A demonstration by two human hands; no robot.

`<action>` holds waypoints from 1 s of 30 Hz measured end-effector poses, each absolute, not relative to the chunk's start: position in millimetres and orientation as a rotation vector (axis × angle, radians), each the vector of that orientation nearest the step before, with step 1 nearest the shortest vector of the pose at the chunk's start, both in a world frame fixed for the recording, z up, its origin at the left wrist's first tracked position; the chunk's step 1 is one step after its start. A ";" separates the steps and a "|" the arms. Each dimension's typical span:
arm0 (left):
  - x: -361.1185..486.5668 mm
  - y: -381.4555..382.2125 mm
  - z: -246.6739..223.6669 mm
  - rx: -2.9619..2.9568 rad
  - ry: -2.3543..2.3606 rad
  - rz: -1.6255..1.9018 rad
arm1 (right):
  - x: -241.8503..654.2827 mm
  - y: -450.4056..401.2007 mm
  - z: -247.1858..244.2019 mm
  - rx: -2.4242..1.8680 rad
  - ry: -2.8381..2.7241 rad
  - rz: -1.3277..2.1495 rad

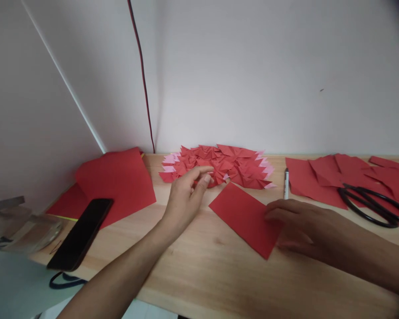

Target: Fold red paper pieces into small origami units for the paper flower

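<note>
Left hand (186, 192) above the table (199, 279), before the folded pieces (234, 161); fingers curled, a small gap between forefinger and thumb, nothing held. Right hand (307, 226) at the right end of a red sheet (241, 217), fingers over it; cannot tell whether the thumb clamps it. Sheet slants between the hands, near the pieces. Pen (286, 184) just beyond right hand. Phone (81, 235) well left, partly on red paper (119, 177).

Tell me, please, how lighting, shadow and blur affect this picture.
In the head view, light is soft, with a faint shadow on the wall beside the cable; in the same view, the right hand looks slightly blurred, and the top right corner darkens.
</note>
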State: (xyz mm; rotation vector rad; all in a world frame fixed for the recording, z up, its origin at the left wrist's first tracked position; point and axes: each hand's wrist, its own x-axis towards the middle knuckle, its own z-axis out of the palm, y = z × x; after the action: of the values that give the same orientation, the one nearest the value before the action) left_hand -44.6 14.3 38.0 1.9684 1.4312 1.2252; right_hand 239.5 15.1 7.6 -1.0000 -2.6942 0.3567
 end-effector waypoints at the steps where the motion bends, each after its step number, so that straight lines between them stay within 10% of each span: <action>1: -44.6 14.0 38.3 2.006 1.420 1.214 | 239.8 14.8 6.7 -1.006 -2.693 0.349; 13: -11.5 -10.5 -1.8 3.162 0.884 0.262 | 239.7 18.4 9.6 -1.132 -2.748 0.436; 30: -4.6 -12.9 -10.3 2.629 1.124 0.678 | 249.7 19.5 14.8 -1.126 -2.664 0.498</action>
State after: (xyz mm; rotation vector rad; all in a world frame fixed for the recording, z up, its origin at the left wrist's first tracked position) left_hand -4.6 -12.9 -10.3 2.6287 1.1242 0.6775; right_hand 249.7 19.5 14.8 -1.1256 -2.6639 0.4977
